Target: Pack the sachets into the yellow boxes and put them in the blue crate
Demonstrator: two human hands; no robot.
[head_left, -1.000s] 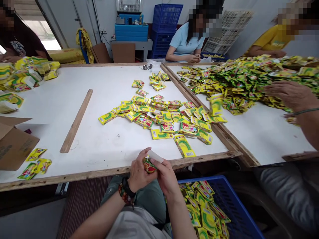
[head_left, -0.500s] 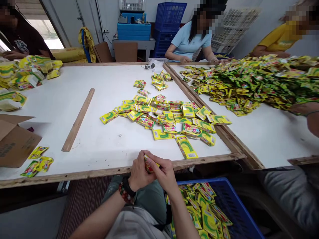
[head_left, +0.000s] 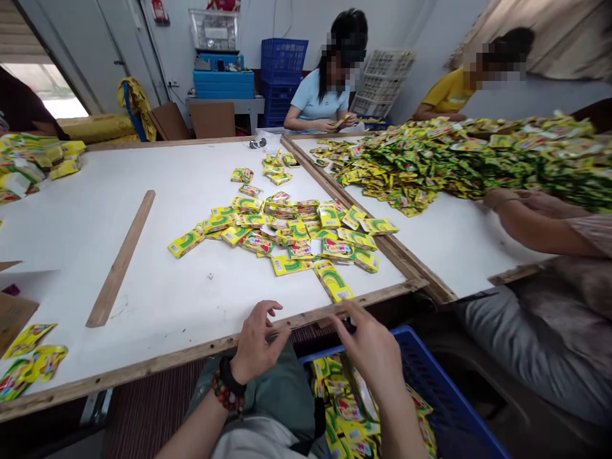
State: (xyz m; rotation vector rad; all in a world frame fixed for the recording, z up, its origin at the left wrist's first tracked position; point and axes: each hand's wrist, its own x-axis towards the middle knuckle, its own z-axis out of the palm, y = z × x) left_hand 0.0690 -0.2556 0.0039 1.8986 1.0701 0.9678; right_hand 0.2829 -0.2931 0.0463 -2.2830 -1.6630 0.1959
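My left hand hovers at the wooden front edge of the white table, fingers apart and holding nothing. My right hand is spread open above the blue crate beside my knee. The crate holds several yellow-green packets, and one blurred packet lies just below my right palm. A loose pile of the same packets is spread on the table in front of me, the nearest one close to the table edge.
A wooden strip lies on the table's left side, with loose packets and a cardboard box beyond it. The adjoining table carries a big packet heap. A co-worker's arm reaches into it; two more people sit behind.
My hands were pressed together on one packet at the table edge. Now they are apart and hold nothing, and the right hand has moved right, over the crate.
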